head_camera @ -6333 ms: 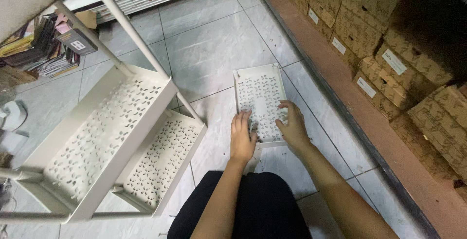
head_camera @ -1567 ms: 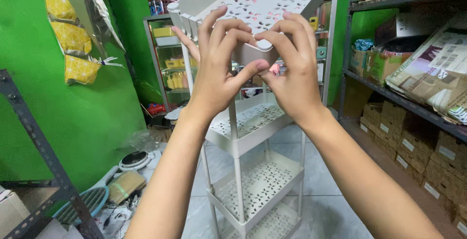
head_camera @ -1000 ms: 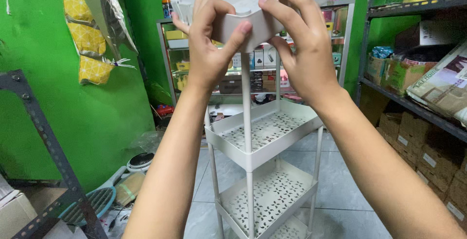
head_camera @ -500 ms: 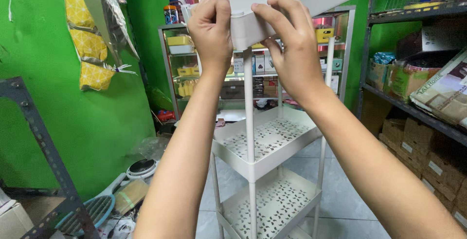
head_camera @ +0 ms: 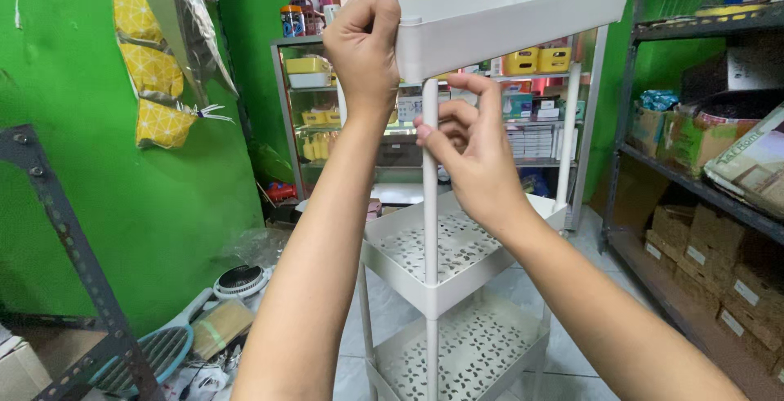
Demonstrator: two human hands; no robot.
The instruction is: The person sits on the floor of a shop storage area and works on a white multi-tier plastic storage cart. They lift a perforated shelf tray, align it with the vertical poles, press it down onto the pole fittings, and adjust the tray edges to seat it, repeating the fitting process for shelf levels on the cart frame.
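A white plastic shelf rack stands upright before me, with perforated trays on thin white posts. Its top tray point(head_camera: 523, 21) is at head height, tilted slightly. My left hand point(head_camera: 363, 42) grips the near corner of that top tray, thumb over the rim. My right hand point(head_camera: 474, 152) is wrapped around the front post point(head_camera: 429, 229) just below the tray, fingers curled on it. The middle tray point(head_camera: 433, 258) and the bottom tray point(head_camera: 474, 352) sit below my forearms.
A green wall point(head_camera: 122, 197) is on the left with hanging yellow packets point(head_camera: 151, 66). A dark metal frame point(head_camera: 73, 270) leans at lower left above floor clutter. Dark shelving point(head_camera: 702, 180) with cardboard boxes lines the right. A stocked shelf point(head_camera: 343, 115) stands behind.
My right hand has left the top tray's edge and dropped to grip the front post under it. My left hand stays on the tray corner. The view has shifted slightly.
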